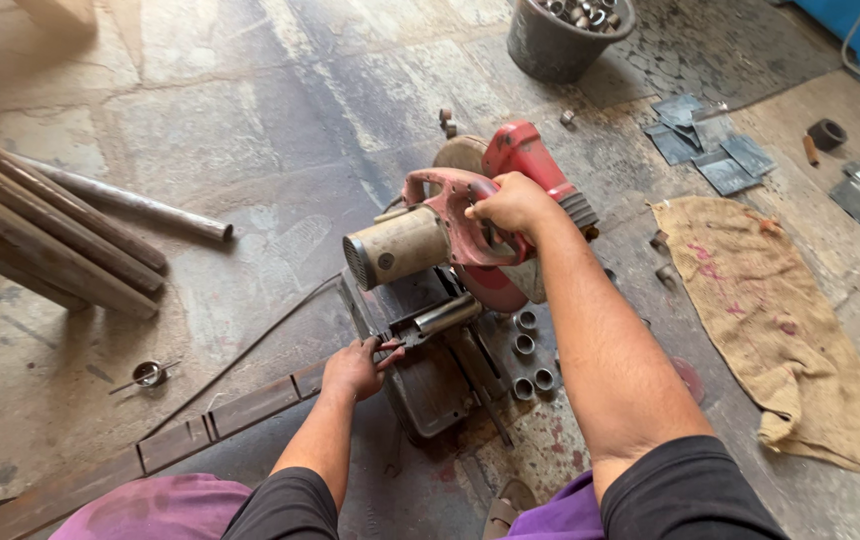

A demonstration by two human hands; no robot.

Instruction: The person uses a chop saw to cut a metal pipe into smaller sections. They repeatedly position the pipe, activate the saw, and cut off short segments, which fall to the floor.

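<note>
My right hand (pixel 516 206) grips the red handle of a chop saw (pixel 450 230) that sits on the concrete floor. Its blade guard (pixel 522 155) is red and its motor housing (pixel 397 247) is tan. My left hand (pixel 355 366) is closed on the vise crank at the saw's base, beside a short steel tube (pixel 447 314) clamped in the vise. Several cut metal rings (pixel 527 350) lie on the base to the right of the tube.
Long steel pipes (pixel 45 235) lie at the left and a flat bar (pixel 190 435) runs along the floor toward the saw. A burlap sack (pixel 780 320) lies at the right. A dark bucket (pixel 565 38) of rings stands at the top, near metal plates (pixel 710 150).
</note>
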